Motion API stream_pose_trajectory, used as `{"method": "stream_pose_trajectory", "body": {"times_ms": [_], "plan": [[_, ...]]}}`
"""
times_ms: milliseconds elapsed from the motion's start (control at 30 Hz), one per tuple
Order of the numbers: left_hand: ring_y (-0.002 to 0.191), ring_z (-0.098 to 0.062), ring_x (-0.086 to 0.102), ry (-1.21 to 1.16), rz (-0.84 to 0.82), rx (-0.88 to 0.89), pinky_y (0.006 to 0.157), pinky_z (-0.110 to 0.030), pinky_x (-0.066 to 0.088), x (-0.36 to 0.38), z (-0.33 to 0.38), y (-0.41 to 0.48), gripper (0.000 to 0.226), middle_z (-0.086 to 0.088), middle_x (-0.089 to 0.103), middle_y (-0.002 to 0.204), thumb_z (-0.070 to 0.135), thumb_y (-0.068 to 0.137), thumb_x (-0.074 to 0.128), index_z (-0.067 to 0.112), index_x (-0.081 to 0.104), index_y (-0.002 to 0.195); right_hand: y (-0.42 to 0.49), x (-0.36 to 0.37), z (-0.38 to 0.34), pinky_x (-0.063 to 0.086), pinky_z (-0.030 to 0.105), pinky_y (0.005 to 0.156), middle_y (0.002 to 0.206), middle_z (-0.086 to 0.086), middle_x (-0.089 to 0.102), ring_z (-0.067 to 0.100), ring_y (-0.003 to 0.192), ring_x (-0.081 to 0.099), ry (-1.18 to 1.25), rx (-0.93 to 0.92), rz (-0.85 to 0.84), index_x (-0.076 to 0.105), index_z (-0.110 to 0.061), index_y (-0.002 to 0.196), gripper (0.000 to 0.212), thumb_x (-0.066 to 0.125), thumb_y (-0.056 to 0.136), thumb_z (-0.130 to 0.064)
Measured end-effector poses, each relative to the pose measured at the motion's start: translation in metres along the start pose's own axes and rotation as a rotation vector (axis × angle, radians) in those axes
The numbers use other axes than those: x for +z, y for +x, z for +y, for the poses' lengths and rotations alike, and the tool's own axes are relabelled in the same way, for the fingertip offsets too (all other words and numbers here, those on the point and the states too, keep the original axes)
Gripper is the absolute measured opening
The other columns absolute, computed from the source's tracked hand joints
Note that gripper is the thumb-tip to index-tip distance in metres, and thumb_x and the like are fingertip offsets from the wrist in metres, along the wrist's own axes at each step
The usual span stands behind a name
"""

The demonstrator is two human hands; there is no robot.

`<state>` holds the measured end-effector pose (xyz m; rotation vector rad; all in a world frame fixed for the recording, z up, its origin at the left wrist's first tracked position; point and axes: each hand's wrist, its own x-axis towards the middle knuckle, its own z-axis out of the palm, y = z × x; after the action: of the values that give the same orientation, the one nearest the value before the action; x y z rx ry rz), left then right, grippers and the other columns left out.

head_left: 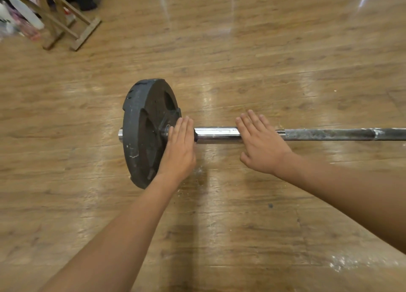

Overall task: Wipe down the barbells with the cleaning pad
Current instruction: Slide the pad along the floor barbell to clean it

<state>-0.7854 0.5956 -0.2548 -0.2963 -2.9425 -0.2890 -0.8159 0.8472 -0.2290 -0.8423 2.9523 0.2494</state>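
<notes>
A barbell lies on the wooden floor, running from the middle of the view to the right edge. Its shiny chrome sleeve (216,134) meets a dull, stained shaft (334,134) further right. A worn black weight plate (142,133) stands upright on the sleeve's left end. My left hand (180,144) lies flat over the sleeve, fingers straight, right beside the plate's hub. My right hand (261,142) lies flat across the sleeve where it joins the shaft, fingers spread. Neither hand holds anything. No cleaning pad is in view.
A wooden stand (66,21) with angled legs sits at the far left, with bags and clutter (15,13) behind it. White dust marks the floor (342,263) at the lower right.
</notes>
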Motion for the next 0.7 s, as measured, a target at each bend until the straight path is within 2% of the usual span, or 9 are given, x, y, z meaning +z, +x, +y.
{"method": "stream_pose_trajectory", "body": {"times_ms": [200,267,367,467,600,700], "plan": [[0.156,-0.032,0.013,-0.085,0.020,-0.025,0.128,-0.047,0.001,0.005,-0.003,0.011,0.050,-0.020,0.025,0.165,-0.001,0.107,0.037,-0.003,0.028,0.156,0.003,0.007,0.003,0.004,0.047,0.126,0.165,0.021,0.023,0.037,0.156,0.008,0.043,0.004,0.017,0.019,-0.001,0.159,0.092,0.021,0.082,-0.051],[0.157,-0.028,0.009,-0.151,0.031,-0.064,0.128,-0.041,-0.004,0.005,-0.004,0.018,0.049,-0.017,0.024,0.166,0.001,0.108,0.031,-0.001,0.026,0.157,0.008,0.005,0.006,0.001,0.045,0.126,0.166,0.017,0.021,0.034,0.156,0.005,0.082,0.013,0.013,0.016,-0.004,0.161,0.095,0.017,0.080,-0.056],[0.158,-0.025,0.005,-0.152,0.148,-0.188,0.128,-0.039,-0.003,0.016,0.002,0.017,0.051,-0.016,0.018,0.168,0.003,0.110,0.033,-0.001,0.020,0.159,0.017,0.001,0.011,-0.004,0.043,0.126,0.168,0.013,0.016,0.031,0.157,-0.001,0.103,0.013,-0.012,0.008,-0.008,0.162,0.101,0.009,0.076,-0.062],[0.158,-0.023,-0.004,-0.118,0.252,-0.243,0.127,-0.039,-0.003,0.031,0.006,0.010,0.065,-0.013,0.007,0.171,-0.008,0.104,0.041,0.001,0.013,0.161,0.024,-0.002,0.016,-0.003,0.043,0.126,0.168,0.012,0.017,0.031,0.157,-0.001,0.099,0.024,-0.024,0.006,-0.008,0.162,0.102,0.008,0.077,-0.065],[0.158,-0.022,0.004,-0.152,0.211,-0.128,0.126,-0.033,-0.004,0.017,0.002,0.045,0.064,-0.013,0.014,0.170,-0.009,0.103,0.039,0.002,0.014,0.161,0.035,-0.001,0.019,0.000,0.044,0.127,0.166,0.013,0.023,0.032,0.156,0.003,0.113,0.045,-0.040,0.010,-0.008,0.162,0.097,0.027,0.087,-0.067],[0.158,-0.024,0.008,-0.090,0.119,0.052,0.127,-0.032,-0.003,0.008,0.001,0.068,0.058,-0.016,0.016,0.169,0.000,0.106,0.034,0.002,0.015,0.161,0.042,-0.003,0.025,0.003,0.043,0.127,0.165,0.012,0.027,0.031,0.156,0.007,0.122,0.041,-0.039,0.012,-0.009,0.162,0.103,0.019,0.081,-0.073]]}}
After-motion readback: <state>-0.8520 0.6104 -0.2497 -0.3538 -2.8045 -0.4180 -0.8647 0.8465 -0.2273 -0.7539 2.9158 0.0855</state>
